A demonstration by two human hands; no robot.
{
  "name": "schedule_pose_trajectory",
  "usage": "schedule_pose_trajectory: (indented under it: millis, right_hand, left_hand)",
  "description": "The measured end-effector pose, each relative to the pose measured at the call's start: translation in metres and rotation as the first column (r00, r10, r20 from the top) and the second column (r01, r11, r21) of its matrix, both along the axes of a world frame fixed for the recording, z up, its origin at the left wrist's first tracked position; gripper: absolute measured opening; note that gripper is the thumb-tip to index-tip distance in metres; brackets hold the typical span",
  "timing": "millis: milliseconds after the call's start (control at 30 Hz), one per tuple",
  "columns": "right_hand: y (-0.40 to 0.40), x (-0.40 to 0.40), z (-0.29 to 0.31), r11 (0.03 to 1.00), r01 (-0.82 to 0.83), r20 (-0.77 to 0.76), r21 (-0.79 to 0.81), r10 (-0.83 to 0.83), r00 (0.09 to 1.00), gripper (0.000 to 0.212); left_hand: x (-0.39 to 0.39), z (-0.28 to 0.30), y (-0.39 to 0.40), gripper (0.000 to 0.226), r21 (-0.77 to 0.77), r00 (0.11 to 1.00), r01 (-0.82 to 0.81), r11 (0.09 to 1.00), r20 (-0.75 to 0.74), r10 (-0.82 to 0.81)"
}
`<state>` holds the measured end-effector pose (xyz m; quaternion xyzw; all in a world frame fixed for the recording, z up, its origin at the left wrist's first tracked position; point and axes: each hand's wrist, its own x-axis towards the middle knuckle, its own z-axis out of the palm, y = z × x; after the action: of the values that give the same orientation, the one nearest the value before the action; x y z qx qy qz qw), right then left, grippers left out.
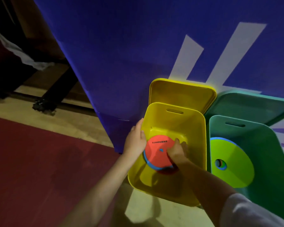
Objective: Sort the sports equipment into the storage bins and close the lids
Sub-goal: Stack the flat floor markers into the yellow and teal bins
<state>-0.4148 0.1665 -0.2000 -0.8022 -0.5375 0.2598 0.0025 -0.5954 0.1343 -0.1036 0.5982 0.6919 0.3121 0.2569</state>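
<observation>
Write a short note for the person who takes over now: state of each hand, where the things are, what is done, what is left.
Left hand: rests on the left rim of the yellow bin, fingers touching the red disc.
Right hand: inside the yellow bin, fingers curled on the red disc's right edge.
Red disc: held low in the yellow bin, not yet let go.
Green disc: leaning inside the green bin.
Yellow lid and green lid: both off, standing behind their bins.
Done: green disc is binned.
Left: release the red disc, close both lids. Other equipment is not in view.
</observation>
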Motion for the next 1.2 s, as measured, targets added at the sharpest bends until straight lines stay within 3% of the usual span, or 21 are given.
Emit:
schedule_pose_trajectory:
  millis: [67, 133, 200, 267, 367, 533, 700, 800, 900, 1067, 1200]
  right_hand:
    - [0.007, -0.001, 0.009, 0.999, 0.033, -0.085, 0.034, -0.03, 0.996, 0.059]
    - [0.015, -0.004, 0.035, 0.994, 0.047, -0.267, 0.097, -0.02, 0.964, 0.054]
    - [0.016, -0.005, 0.071, 0.968, 0.019, -0.442, 0.249, 0.096, 0.892, 0.043]
    - [0.004, 0.007, 0.113, 0.901, 0.068, -0.585, 0.428, 0.219, 0.781, 0.03]
    - [-0.024, 0.053, 0.155, 0.829, 0.195, -0.671, 0.523, 0.26, 0.694, 0.024]
    - [-0.081, 0.149, 0.176, 0.721, 0.467, -0.743, 0.512, 0.1, 0.661, 0.017]
    - [-0.132, 0.233, 0.17, 0.65, 0.602, -0.78, 0.464, -0.022, 0.625, 0.019]
    - [-0.158, 0.288, 0.162, 0.614, 0.65, -0.782, 0.449, -0.082, 0.617, 0.018]
    - [-0.177, 0.351, 0.147, 0.572, 0.709, -0.776, 0.412, -0.187, 0.602, 0.019]
    - [-0.202, 0.457, 0.108, 0.611, 0.716, -0.649, 0.337, -0.4, 0.647, 0.028]
    - [-0.216, 0.513, 0.078, 0.701, 0.657, -0.518, 0.278, -0.467, 0.716, 0.031]
  left_hand:
    - [0.001, 0.003, -0.001, 0.05, 0.065, 1.0, 0.007, 0.998, -0.025, -0.005]
    - [0.004, 0.009, -0.003, 0.048, 0.172, 0.992, 0.054, 0.984, -0.123, -0.033]
    - [0.006, 0.015, -0.006, 0.047, 0.251, 0.976, 0.104, 0.962, -0.212, -0.051]
    - [0.015, 0.029, -0.011, 0.044, 0.298, 0.979, 0.119, 0.947, -0.193, -0.062]
    - [0.046, 0.054, -0.022, 0.042, 0.319, 0.989, 0.137, 0.938, -0.095, -0.112]
    - [0.134, 0.078, -0.059, 0.044, 0.414, 0.949, 0.315, 0.854, -0.105, -0.299]
    - [0.233, 0.078, -0.095, 0.047, 0.337, 0.883, 0.436, 0.834, 0.018, -0.469]
    - [0.294, 0.082, -0.115, 0.041, 0.26, 0.839, 0.46, 0.849, 0.185, -0.511]
    - [0.351, 0.084, -0.127, 0.04, 0.203, 0.8, 0.506, 0.839, 0.255, -0.544]
    - [0.436, 0.07, -0.127, 0.036, 0.086, 0.799, 0.529, 0.844, 0.284, -0.53]
    - [0.49, 0.042, -0.122, 0.039, -0.053, 0.821, 0.546, 0.836, 0.232, -0.521]
